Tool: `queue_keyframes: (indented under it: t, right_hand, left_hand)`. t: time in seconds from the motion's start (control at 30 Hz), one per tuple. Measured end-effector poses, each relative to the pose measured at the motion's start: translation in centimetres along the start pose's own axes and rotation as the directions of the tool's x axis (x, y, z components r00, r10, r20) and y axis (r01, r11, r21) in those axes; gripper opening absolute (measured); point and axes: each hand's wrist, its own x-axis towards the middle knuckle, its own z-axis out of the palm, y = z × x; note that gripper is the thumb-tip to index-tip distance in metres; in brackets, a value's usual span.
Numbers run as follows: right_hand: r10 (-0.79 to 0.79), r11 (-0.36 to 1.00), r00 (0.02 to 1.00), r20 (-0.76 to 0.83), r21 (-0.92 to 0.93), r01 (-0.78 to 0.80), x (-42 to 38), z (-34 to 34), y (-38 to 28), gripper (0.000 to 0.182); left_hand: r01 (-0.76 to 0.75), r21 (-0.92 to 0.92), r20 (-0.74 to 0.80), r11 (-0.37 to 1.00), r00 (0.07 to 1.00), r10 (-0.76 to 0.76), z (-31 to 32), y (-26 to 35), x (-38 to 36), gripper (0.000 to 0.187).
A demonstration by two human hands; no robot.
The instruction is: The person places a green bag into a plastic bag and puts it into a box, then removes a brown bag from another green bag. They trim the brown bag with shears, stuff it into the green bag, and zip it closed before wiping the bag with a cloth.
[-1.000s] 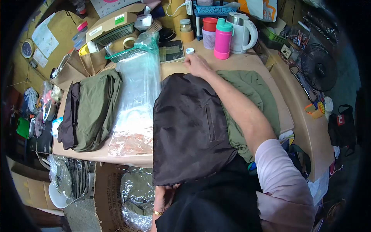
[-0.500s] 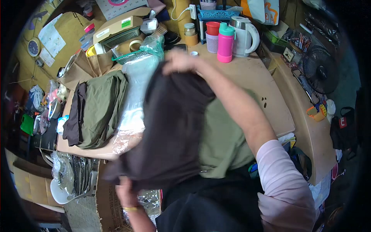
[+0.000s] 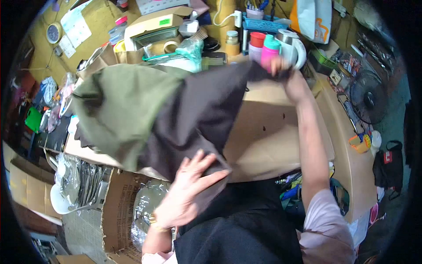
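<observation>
A large two-tone cloth, with an olive-green part (image 3: 127,101) and a dark brown part (image 3: 206,105), hangs in the air above the table, bulging out to the left. My right hand (image 3: 288,77) is raised at the right, closed on a corner of the brown part and slightly blurred. Near my body, my left hand (image 3: 187,189) lies over the near edge of the brown part with its fingers stretched and spread. Most of the folded green and brown cloth pile on the left of the table is hidden, though a dark edge (image 3: 83,138) shows below.
Along the table's (image 3: 281,136) back stand a pink bottle (image 3: 269,55), a white kettle (image 3: 292,48), a teal basket (image 3: 165,57) and a cardboard box (image 3: 154,26). A black fan (image 3: 368,97) stands at right. Below left are a carton (image 3: 116,211) and a white chair (image 3: 66,200) bearing plastic-wrapped packs.
My right hand has swung right with the brown corner. The cloth has lifted and turned over, its green part now at left. My left hand has moved up and right onto the brown part.
</observation>
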Motion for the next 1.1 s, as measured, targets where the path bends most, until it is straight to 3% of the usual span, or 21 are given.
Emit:
queue_keyframes:
  t: [0.07,0.1,0.13,0.17,0.23,0.3,0.33,0.37,0.4,0.47,0.5,0.57,0.63,0.7,0.73,0.77,0.8,0.87,0.93,1.0,1.1]
  right_hand:
    - [0.311,0.944,0.950,-0.018,0.120,-0.306,-7.0,2.5,3.2,0.018]
    - [0.639,0.767,0.768,-0.034,0.092,-0.634,-9.3,3.3,2.6,0.022]
    - [0.641,0.766,0.757,-0.125,0.151,-0.624,-11.5,4.5,2.1,0.022]
    - [0.613,0.775,0.789,-0.046,0.229,-0.589,-14.5,4.0,5.9,0.026]
    - [0.483,0.865,0.831,0.275,-0.003,-0.501,-16.3,4.2,-0.3,0.045]
    - [0.332,0.936,0.819,0.468,-0.056,-0.347,-17.4,5.2,-3.7,0.062]
    - [0.325,0.942,0.805,0.497,-0.245,-0.229,-17.1,6.1,-5.3,0.059]
    - [0.343,0.918,0.812,0.473,-0.353,-0.182,-18.1,6.8,-4.5,0.055]
    - [0.356,0.880,0.822,0.444,-0.456,-0.134,-18.9,7.6,-3.6,0.051]
    - [0.287,0.902,0.862,0.417,-0.421,-0.097,-19.7,7.6,-2.7,0.038]
    - [0.278,0.912,0.882,0.381,-0.393,-0.118,-19.7,7.5,-2.6,0.034]
    - [0.255,0.921,0.918,0.304,-0.364,-0.135,-19.7,7.6,-3.1,0.031]
    - [0.278,0.912,0.922,0.269,-0.375,-0.166,-19.8,7.7,-2.4,0.030]
    - [0.300,0.902,0.924,0.237,-0.385,-0.194,-20.7,7.8,-0.9,0.030]
    - [0.418,0.901,0.891,0.175,-0.201,-0.383,-21.6,7.6,0.1,0.027]
    - [0.535,0.842,0.834,0.137,-0.001,-0.540,-22.2,7.4,0.9,0.026]
    - [0.539,0.839,0.831,0.135,-0.002,-0.544,-21.8,7.6,0.4,0.026]
    - [0.513,0.829,0.855,-0.077,0.302,-0.470,-20.1,8.3,-1.8,0.018]
    - [0.544,0.805,0.837,-0.055,0.313,-0.503,-19.9,7.9,-2.2,0.017]
    - [0.517,0.825,0.850,0.099,0.204,-0.526,-20.8,7.0,-0.6,0.015]
    - [0.509,0.842,0.860,0.009,0.199,-0.501,-21.6,7.0,0.9,0.031]
  left_hand:
    - [0.054,0.204,0.140,0.978,0.987,-0.084,2.9,-2.3,0.0,0.054]
    - [0.057,0.114,0.140,0.992,0.987,-0.072,4.4,-3.3,-0.2,0.051]
    - [0.054,0.024,0.141,0.998,0.988,-0.057,5.5,-4.0,-0.1,0.048]
    - [0.062,0.027,0.129,0.998,0.990,-0.065,6.2,-4.4,0.4,0.048]
    - [0.197,-0.085,0.202,0.977,0.963,-0.177,7.6,-4.9,1.3,0.049]
    - [0.246,-0.136,0.194,0.960,0.956,-0.218,9.8,-5.1,2.4,0.050]
    - [0.287,-0.186,0.191,0.940,0.949,-0.252,10.6,-4.8,3.0,0.052]
    - [0.160,-0.206,0.239,0.965,0.965,-0.109,10.9,-4.4,3.5,0.057]
    - [0.148,-0.210,0.285,0.966,0.955,-0.084,10.5,-2.9,3.6,0.057]
    - [0.035,-0.014,0.232,0.999,0.972,-0.031,9.2,-3.5,4.4,0.050]
    - [0.083,-0.092,0.154,0.992,0.986,-0.069,7.6,-3.8,5.4,0.037]
    - [0.112,0.015,-0.192,0.994,0.975,-0.107,5.5,-6.0,6.1,0.018]
    - [0.281,-0.019,-0.308,0.960,0.911,-0.273,3.8,-7.7,6.7,0.014]
    - [0.256,0.325,-0.395,0.910,0.911,-0.116,4.0,-11.4,6.2,0.026]
    - [0.283,0.448,-0.422,0.848,0.903,-0.078,4.1,-12.1,6.0,0.032]
    - [0.334,0.411,-0.414,0.849,0.897,-0.152,4.4,-13.3,5.7,0.038]
    - [0.333,0.409,-0.411,0.850,0.899,-0.155,4.4,-13.4,5.7,0.038]
    - [0.440,0.422,-0.415,0.793,0.871,-0.263,4.5,-13.3,6.1,0.033]
    - [0.425,0.445,-0.407,0.788,0.880,-0.244,4.5,-13.0,6.6,0.027]
    - [0.470,0.508,-0.377,0.722,0.875,-0.304,4.5,-13.2,7.1,0.027]
    - [0.440,0.517,-0.338,0.734,0.893,-0.297,4.4,-14.4,7.4,0.024]
